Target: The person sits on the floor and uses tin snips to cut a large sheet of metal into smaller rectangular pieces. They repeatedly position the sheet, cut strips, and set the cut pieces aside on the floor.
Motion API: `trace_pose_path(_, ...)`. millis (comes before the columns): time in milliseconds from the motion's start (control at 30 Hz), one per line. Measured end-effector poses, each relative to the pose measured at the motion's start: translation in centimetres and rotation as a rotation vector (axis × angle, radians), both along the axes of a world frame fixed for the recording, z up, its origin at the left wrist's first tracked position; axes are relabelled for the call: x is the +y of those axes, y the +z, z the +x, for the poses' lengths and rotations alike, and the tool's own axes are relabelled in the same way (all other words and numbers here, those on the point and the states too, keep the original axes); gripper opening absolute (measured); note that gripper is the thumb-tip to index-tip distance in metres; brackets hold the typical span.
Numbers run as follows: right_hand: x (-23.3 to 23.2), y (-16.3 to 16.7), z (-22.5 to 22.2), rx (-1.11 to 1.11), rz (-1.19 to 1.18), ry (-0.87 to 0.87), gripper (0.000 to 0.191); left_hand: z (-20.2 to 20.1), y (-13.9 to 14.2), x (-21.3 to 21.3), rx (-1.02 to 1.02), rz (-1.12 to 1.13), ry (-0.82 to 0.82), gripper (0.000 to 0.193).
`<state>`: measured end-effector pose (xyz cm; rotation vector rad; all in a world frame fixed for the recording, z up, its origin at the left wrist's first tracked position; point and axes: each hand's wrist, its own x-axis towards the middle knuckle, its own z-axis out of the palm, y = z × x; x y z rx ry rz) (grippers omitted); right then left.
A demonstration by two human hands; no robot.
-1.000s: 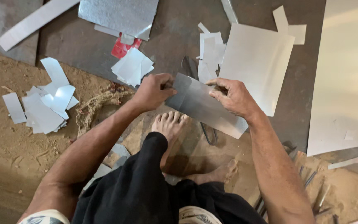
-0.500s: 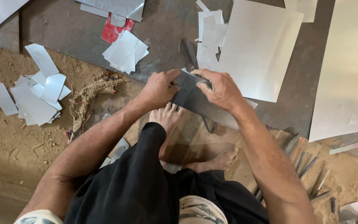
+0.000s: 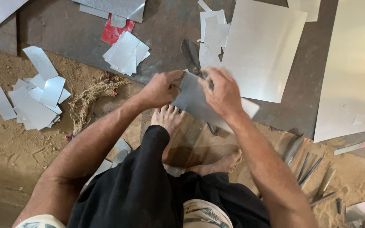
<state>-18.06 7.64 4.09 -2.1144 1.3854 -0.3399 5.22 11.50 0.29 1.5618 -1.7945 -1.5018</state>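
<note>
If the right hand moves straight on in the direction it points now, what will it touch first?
The right hand points up and left across the metal strip it holds. First in that line are probably the shears; depth is hard to judge from above.

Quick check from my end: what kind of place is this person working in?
Probably a floor-level sheet-metal workshop. Both hands, left hand and right hand, grip a grey metal strip over dark metal shears. Large shiny metal sheets and a pile of cut offcuts lie on sandy ground.
</note>
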Motion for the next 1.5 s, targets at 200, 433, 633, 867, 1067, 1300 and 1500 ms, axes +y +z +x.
trace_pose_path(200, 4.5, -1.3, -3.3, 0.311, 0.072, -0.202, 0.043, 4.4, -2.5, -4.3, 0.261, 0.12, 0.472, 0.057)
trace_pose_path(433, 9.8, -3.1, -2.5, 0.439, 0.371, -0.186, 0.064, 8.1, -4.9, -9.6, 0.44, 0.103, 0.774, 0.048)
trace_pose_path(633, 9.6, -4.7, -4.5, 0.342, 0.532, -0.199, 0.032, 7.6, -5.6, -12.0, 0.43, 0.087, 0.846, 0.043)
trace_pose_path(867, 10.8, -3.6, -6.3, -0.312, 0.751, -0.224, 0.006, 5.5, -5.1, -10.2, 0.488, 0.25, 0.841, 0.043)
trace_pose_path(1067, 10.1, -1.6, -4.8, -0.49, 1.041, -0.36, 0.021, 3.4, -5.5, -8.1, 0.504, 0.351, 0.804, 0.038)
trace_pose_path(1300, 10.0, -0.6, -4.1, -0.417, 1.02, -0.338, 0.017, 3.1, -5.6, -7.7, 0.317, 0.073, 0.943, 0.037)
trace_pose_path(1500, 9.8, -0.8, -4.3, -0.467, 1.052, -0.331, 0.018, 3.8, -4.4, -7.5, 0.41, 0.305, 0.881, 0.036)
